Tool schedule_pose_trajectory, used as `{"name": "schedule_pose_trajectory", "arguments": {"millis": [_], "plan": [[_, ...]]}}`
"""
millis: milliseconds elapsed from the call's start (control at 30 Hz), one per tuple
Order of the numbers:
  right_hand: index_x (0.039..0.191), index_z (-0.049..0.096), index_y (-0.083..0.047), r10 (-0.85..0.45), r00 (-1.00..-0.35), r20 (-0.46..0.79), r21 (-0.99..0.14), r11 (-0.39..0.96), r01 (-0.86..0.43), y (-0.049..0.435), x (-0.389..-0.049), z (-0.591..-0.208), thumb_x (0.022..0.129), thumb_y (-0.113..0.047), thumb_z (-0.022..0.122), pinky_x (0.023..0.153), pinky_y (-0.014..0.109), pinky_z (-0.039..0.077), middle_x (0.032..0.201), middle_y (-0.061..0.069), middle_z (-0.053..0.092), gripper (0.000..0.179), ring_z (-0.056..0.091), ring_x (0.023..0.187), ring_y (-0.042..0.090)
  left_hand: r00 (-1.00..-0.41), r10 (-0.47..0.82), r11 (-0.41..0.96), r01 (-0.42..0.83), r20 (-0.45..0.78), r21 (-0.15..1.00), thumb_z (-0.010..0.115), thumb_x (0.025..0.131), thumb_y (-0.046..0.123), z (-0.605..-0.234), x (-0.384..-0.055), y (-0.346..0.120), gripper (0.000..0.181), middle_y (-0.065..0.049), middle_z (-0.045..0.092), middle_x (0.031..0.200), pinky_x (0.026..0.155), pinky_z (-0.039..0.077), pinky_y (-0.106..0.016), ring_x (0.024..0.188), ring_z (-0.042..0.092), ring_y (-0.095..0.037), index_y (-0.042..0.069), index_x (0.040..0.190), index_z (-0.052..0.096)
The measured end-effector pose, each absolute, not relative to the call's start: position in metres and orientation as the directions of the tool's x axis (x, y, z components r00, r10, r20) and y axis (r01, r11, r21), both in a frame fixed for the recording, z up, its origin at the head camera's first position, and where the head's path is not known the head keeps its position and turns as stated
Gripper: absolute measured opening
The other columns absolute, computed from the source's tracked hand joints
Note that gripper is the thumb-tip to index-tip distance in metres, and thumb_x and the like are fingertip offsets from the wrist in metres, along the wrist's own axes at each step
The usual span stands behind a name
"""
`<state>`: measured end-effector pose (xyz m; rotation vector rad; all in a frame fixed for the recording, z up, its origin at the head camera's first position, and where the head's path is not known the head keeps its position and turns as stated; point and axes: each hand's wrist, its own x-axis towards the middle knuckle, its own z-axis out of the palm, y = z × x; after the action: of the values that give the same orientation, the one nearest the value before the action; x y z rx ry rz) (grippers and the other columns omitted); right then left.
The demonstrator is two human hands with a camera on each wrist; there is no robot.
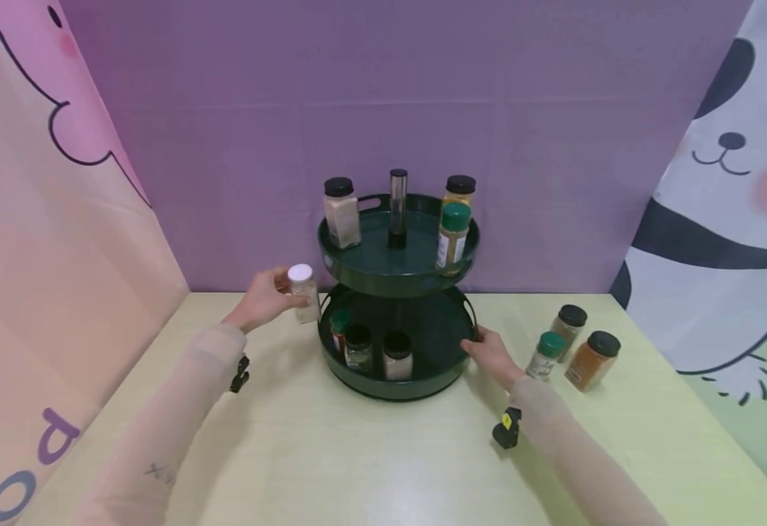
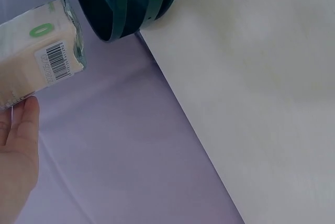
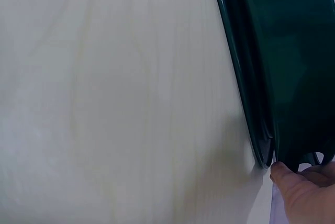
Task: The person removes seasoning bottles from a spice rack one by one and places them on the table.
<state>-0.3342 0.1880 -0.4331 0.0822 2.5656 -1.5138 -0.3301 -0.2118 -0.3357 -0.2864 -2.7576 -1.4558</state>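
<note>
My left hand (image 1: 264, 299) grips a white-capped spice jar (image 1: 306, 296) just left of a dark green two-tier turntable. In the left wrist view the jar (image 2: 36, 51) is tilted, its barcode label showing and fingers along its side. My right hand (image 1: 494, 356) pinches the right rim of the lower tray (image 1: 383, 387), thumb in front, other fingers partly hidden behind it near the handle cut-out. On that tray stand a green-capped jar (image 1: 340, 329) and two black-capped jars, one greenish (image 1: 359, 354) and one pale (image 1: 397, 365).
The upper tray (image 1: 397, 281) bears a pale black-capped jar (image 1: 342, 219), a green-capped jar (image 1: 452, 245) and a yellow one (image 1: 459, 191) behind it, around a metal post (image 1: 398, 204). On the table at right stand a green-capped jar (image 1: 544, 358), an orange jar (image 1: 590, 364) and a brown jar (image 1: 567, 332).
</note>
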Motion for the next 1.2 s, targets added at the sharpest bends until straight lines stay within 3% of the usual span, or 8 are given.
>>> {"name": "schedule_pose_trajectory", "arguments": {"millis": [1200], "plan": [[0.142, 0.022, 0.007, -0.077, -0.980, -0.184, -0.865, 0.486, 0.124, 0.189, -0.332, -0.430, 0.094, -0.016, 0.042, 0.107, 0.048, 0.032, 0.141, 0.028, 0.033, 0.056, 0.034, 0.130, 0.038, -0.994, 0.076, 0.523, 0.108, 0.079, 0.846, 0.069, 0.078, 0.013, -0.340, -0.314, -0.253, 0.068, -0.024, 0.044, 0.133, 0.101, 0.038, -0.050, 0.122, 0.043, -0.039, -0.004, 0.135, 0.036]]}}
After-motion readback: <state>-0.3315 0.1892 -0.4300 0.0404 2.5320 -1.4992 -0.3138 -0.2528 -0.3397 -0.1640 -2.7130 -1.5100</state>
